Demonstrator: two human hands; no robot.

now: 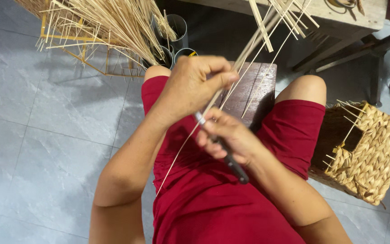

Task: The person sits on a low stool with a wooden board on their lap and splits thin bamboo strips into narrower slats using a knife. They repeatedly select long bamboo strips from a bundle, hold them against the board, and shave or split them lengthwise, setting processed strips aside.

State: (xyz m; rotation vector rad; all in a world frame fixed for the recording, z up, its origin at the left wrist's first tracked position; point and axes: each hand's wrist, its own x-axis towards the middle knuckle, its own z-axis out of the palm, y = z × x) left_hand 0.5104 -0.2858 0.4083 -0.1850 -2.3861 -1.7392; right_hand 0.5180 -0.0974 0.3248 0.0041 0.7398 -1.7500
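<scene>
My left hand (194, 83) pinches a long thin bamboo strip (244, 52) that runs from my lap up toward the top right. Just below it, my right hand (229, 138) grips a knife with a black handle (234, 166). The knife's blade (200, 118) lies against the strip between the two hands. A thin sliver (177, 158) trails down from the blade across my red shorts. Several more strips (285, 18) fan out above.
I sit on a dark wooden bench (253, 86). A woven basket (371, 153) stands at my right on the grey tiled floor (46, 135). A bundle of bamboo sticks (113, 22) and grey tubes (177, 27) stand ahead. A wooden table (339, 22) is at the top right.
</scene>
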